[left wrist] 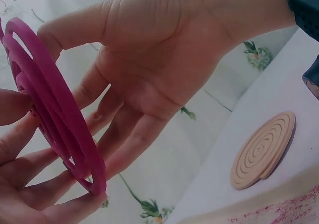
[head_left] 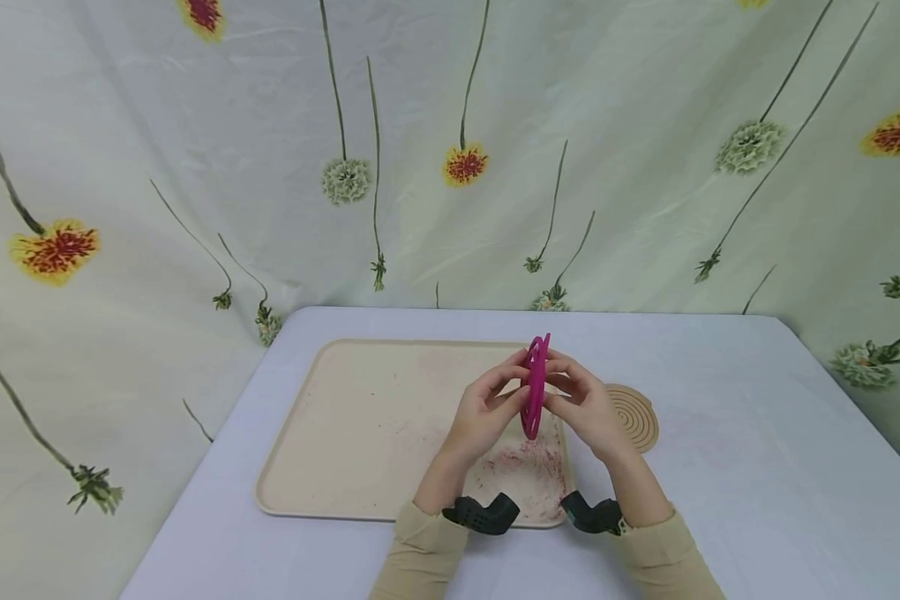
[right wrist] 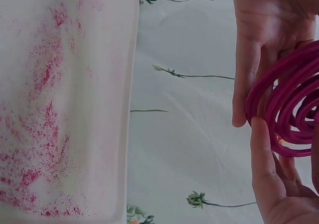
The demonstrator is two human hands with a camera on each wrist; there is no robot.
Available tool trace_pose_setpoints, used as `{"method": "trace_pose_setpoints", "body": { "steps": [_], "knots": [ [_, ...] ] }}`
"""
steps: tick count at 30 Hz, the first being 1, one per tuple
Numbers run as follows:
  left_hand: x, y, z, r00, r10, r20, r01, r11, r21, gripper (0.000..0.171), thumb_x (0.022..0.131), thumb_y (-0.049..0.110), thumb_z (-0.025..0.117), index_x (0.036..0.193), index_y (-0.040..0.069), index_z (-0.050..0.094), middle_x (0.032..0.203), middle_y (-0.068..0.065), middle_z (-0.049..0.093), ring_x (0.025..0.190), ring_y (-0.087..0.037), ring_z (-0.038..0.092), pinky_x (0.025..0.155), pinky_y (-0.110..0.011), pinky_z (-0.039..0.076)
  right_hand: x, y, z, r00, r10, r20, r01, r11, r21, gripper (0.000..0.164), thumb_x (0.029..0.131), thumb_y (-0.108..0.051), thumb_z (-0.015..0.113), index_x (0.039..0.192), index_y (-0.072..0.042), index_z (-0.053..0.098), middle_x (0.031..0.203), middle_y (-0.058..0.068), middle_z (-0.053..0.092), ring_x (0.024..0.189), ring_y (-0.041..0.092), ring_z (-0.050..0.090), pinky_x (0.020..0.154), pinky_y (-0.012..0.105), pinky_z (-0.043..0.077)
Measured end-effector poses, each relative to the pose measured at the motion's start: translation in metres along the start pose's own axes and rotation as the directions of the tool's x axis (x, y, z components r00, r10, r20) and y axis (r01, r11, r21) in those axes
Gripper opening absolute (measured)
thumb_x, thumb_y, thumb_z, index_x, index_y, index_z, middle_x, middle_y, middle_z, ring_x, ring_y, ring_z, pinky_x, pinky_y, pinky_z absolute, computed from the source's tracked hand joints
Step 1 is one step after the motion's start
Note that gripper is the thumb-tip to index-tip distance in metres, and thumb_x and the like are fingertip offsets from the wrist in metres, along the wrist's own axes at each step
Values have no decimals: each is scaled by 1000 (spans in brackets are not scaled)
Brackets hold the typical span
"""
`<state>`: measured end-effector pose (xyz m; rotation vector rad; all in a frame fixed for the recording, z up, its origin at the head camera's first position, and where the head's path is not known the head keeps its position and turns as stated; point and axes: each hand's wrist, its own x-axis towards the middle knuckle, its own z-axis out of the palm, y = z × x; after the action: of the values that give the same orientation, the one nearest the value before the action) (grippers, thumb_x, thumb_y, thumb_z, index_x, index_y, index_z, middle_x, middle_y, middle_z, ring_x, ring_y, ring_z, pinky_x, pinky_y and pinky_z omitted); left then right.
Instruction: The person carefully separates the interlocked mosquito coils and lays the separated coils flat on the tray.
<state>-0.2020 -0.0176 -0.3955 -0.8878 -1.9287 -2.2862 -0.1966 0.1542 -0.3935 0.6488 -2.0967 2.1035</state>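
Note:
A magenta mosquito coil (head_left: 534,387) is held up on edge between both hands above the right part of the tray. My left hand (head_left: 483,408) pinches it from the left with thumb and fingers. From the right, the thumb and fingertips of my right hand (head_left: 588,408) grip its rim. The wrist views show flat spiral rings (right wrist: 294,104), with gaps between several of the turns. In the left wrist view the coil (left wrist: 60,109) is seen nearly edge-on.
A beige tray (head_left: 360,417) lies on the white-covered table (head_left: 757,467), magenta crumbs scattered over its right end. Just right of the tray rests a tan spiral disc (head_left: 632,418). Behind the table hangs a flower-print cloth (head_left: 630,100).

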Motion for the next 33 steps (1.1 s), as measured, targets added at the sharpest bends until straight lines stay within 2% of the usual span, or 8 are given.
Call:
{"method": "trace_pose_setpoints", "body": {
  "steps": [5,8,12,16,19,22,26,33],
  "knots": [
    [0,0,2,1000,5,-1,-5,1000,10,22,92,-3,55,111,-13,54,144,-17,39,133,-27,36,96,-33,43,0,0,0,999,-41,3,41,999,27,32,85,9,52,105,-15,57,142,28,30,109,17,53,84,26,51],
    [0,1,3,1000,14,-15,-14,1000,20,22,92,-2,55,112,-12,55,144,-15,39,131,-27,39,95,-33,44,0,0,1,998,-64,8,63,997,49,36,84,11,51,105,-19,57,141,28,30,106,11,55,83,26,51],
    [0,1,5,997,37,-64,-33,997,68,22,92,1,57,111,-9,56,145,-15,39,132,-27,38,99,-38,42,1,-1,1,998,-70,0,70,995,68,38,84,10,51,105,-21,57,141,27,29,106,11,56,83,26,51],
    [-1,1,7,983,88,-159,-57,981,187,22,89,4,62,109,-5,59,145,-13,40,132,-27,36,100,-45,41,1,-2,3,997,-53,-56,55,998,43,39,85,10,53,104,-24,57,141,25,31,108,19,55,84,25,51],
    [-2,1,7,968,128,-218,-65,960,272,21,87,6,65,107,-1,61,145,-11,39,132,-28,34,99,-46,41,1,-4,4,992,-28,-119,28,1000,-5,35,84,10,56,104,-19,56,142,23,33,111,31,53,84,23,50],
    [-1,1,7,959,146,-244,-73,956,285,20,87,5,65,105,0,62,146,-12,36,134,-30,31,100,-47,39,1,-6,5,987,-1,-161,-5,999,-33,27,85,10,57,107,-5,54,142,22,34,114,42,48,84,21,49],
    [0,0,7,954,138,-265,-76,970,231,18,86,1,65,104,-3,61,145,-13,36,134,-31,30,100,-50,39,2,-8,6,983,27,-180,-37,998,-49,28,86,10,57,112,9,47,142,21,34,116,43,47,84,20,49],
    [1,-1,7,931,174,-322,-93,964,250,18,83,-1,67,100,-4,64,141,-11,42,127,-29,39,94,-44,46,2,-7,4,980,18,-199,-38,994,-99,29,86,8,60,112,10,49,139,21,36,115,42,48,83,19,48]
  ]
}}
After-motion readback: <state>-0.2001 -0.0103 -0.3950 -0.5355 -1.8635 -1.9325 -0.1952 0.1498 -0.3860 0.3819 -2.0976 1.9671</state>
